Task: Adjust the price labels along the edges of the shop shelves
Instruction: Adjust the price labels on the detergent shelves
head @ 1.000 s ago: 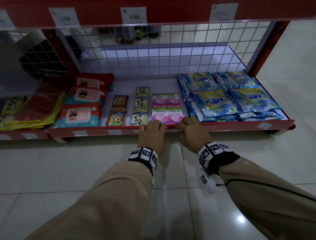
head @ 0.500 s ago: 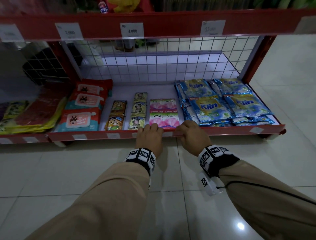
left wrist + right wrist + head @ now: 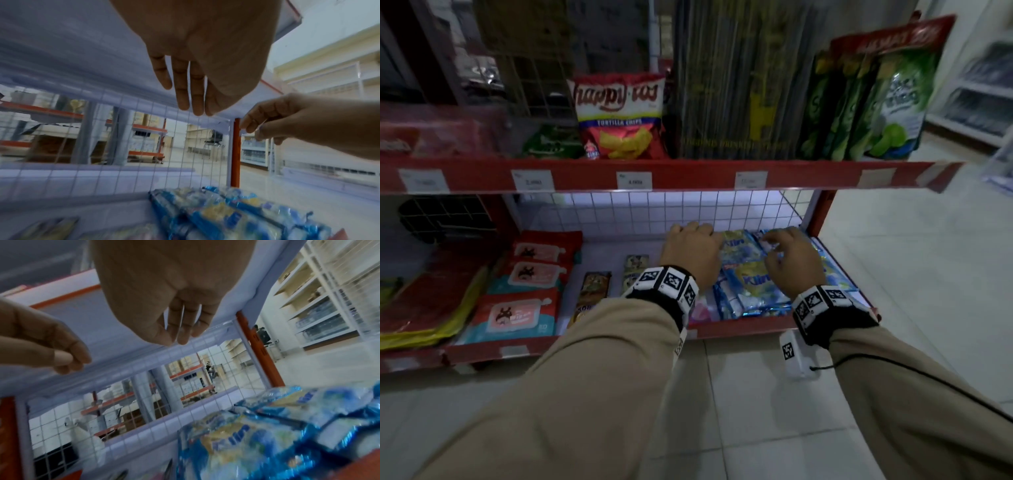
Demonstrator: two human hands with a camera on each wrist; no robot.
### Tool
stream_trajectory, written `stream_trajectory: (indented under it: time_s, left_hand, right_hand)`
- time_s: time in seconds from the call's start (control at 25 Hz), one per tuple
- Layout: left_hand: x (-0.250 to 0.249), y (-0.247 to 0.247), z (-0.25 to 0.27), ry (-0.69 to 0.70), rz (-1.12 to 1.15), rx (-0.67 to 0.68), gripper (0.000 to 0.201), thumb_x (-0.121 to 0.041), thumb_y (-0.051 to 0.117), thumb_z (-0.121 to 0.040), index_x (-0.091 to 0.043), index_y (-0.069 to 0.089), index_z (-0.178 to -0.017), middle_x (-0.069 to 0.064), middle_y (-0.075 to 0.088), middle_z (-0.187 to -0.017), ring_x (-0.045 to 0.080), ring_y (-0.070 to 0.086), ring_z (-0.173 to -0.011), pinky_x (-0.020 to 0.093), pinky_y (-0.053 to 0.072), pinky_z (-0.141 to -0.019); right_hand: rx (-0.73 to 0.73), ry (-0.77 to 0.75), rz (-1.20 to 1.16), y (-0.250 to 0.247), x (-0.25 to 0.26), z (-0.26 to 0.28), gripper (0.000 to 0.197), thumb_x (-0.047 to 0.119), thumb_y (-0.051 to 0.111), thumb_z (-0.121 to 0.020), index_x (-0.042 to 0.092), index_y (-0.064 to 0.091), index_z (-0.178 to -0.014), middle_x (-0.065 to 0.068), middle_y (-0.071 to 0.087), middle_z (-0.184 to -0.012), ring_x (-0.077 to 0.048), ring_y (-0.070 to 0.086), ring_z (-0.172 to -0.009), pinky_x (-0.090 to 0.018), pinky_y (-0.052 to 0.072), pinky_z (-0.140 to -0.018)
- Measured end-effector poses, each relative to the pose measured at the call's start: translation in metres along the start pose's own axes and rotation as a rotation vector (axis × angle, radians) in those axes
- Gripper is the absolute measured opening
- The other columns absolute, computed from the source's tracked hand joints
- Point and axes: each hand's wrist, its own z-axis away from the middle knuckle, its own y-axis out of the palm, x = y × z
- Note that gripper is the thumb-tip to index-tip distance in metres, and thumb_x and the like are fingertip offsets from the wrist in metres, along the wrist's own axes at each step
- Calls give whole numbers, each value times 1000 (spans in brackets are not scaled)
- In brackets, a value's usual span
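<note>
White price labels sit along the red edge of the upper shelf (image 3: 688, 178): one reading 4.000 (image 3: 634, 181), one to its left (image 3: 533, 180) and one to its right (image 3: 751, 180). Small pale labels (image 3: 514, 350) are on the lower shelf's front edge. My left hand (image 3: 691, 245) hovers in the gap between the shelves, fingers nearly straight (image 3: 191, 97), holding nothing. My right hand (image 3: 789, 260) hangs beside it over the blue detergent sachets (image 3: 753, 284), fingers loosely curled (image 3: 174, 331) and empty. Neither hand touches a label.
The lower shelf holds wet-wipe packs (image 3: 517, 317), small sachets (image 3: 594, 291) and blue sachets in front of a white wire grid (image 3: 654, 212). On the upper shelf stand a tortilla chip bag (image 3: 621, 116) and green packs (image 3: 876, 102). Tiled floor (image 3: 722, 411) lies below.
Both hands have left the lower shelf's front edge and risen into the gap between the shelves. The head view has tilted up, bringing the upper shelf's goods into sight.
</note>
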Motion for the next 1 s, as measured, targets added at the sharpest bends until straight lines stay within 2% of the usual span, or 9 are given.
stream_trajectory:
  time_s: [0.24, 0.4, 0.48, 0.68, 0.8, 0.92, 1.0]
  left_hand:
    - [-25, -57, -37, 134, 153, -120, 26, -32, 45, -95, -24, 58, -116, -2, 57, -118, 22, 50, -112, 39, 35, -93]
    - [-56, -65, -51, 198, 184, -153, 28, -35, 46, -94, -26, 56, -118, -3, 56, -118, 21, 48, -113, 38, 35, -96]
    - [-74, -67, -62, 204, 186, -195, 28, -35, 47, -93, -25, 57, -117, -3, 55, -117, 21, 47, -111, 37, 36, -93]
    - [-121, -58, -91, 147, 129, -327, 26, -26, 51, -88, -23, 58, -113, -1, 51, -118, 22, 44, -110, 35, 34, -89]
    - [-150, -47, -112, 87, 64, -358, 35, -19, 53, -82, -23, 56, -117, -1, 49, -125, 22, 44, -115, 36, 35, -92]
    - [-170, -39, -125, -38, 37, -384, 45, -16, 55, -77, -21, 53, -121, 0, 50, -124, 24, 43, -115, 37, 39, -87]
    - [-183, -35, -130, -121, 18, -423, 47, -17, 59, -74, -20, 54, -121, 3, 50, -123, 26, 44, -114, 39, 41, -84]
  right_hand:
    - [-207, -47, 119, -72, 0, -25, 21, 8, 59, -83, 14, 64, -102, -7, 60, -98, -28, 56, -92, -34, 46, -66]
    - [-349, 32, 120, -101, -21, -23, 20, 8, 59, -81, 15, 62, -99, -6, 60, -98, -30, 56, -92, -38, 48, -69]
    - [-376, 58, 101, -109, -35, -21, 23, 8, 59, -80, 15, 62, -101, -6, 60, -101, -31, 55, -95, -41, 49, -72]
    - [-392, -21, 152, -133, -82, -34, 31, 10, 64, -81, 9, 64, -112, -13, 62, -109, -35, 53, -106, -42, 48, -82]
    - [-387, -123, 186, -144, -109, -45, 27, 12, 64, -81, 6, 66, -108, -15, 63, -106, -36, 56, -99, -43, 50, -80]
    - [-363, -236, 232, -145, -127, -53, 29, 13, 63, -81, 6, 65, -109, -14, 63, -106, -36, 57, -94, -44, 50, -78]
    - [-353, -279, 238, -146, -138, -58, 31, 20, 59, -82, 8, 63, -111, -12, 61, -110, -35, 55, -95, -43, 48, -80]
